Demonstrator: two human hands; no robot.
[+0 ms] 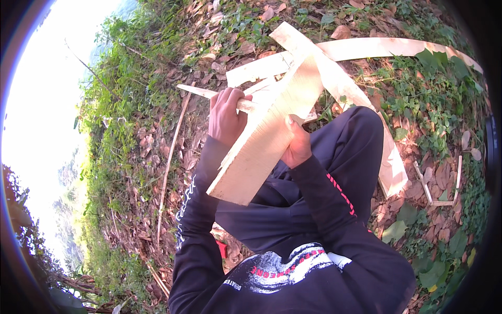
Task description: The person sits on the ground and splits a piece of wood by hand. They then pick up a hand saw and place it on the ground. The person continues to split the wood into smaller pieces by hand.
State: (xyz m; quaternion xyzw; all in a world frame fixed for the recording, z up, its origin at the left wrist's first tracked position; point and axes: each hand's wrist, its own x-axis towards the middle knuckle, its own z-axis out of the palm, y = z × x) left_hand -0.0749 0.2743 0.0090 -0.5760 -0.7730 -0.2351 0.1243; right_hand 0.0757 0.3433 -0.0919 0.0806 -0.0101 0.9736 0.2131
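A thick pale wooden plank (pixel 266 138) slants across my lap, its near sawn end tilted down toward my left forearm. My right hand (pixel 298 145) grips the plank's right edge, thumb up against it; the other fingers are hidden behind the wood. Left of the plank, my left hand (pixel 227 114) is closed round a narrow wooden stick (pixel 196 91). That stick has a tapered end pointing left, and its other end meets or passes behind the plank; I cannot tell which.
Past my knee, a long board (pixel 389 47) lies crossed by another board (pixel 349 88). A thin pole (pixel 172 141) rests on the leaf litter at left. Small bent wooden strips (pixel 442 203) lie at right. Green plants (pixel 123 99) edge the ground, and a red object (pixel 223 249) shows beside my left sleeve.
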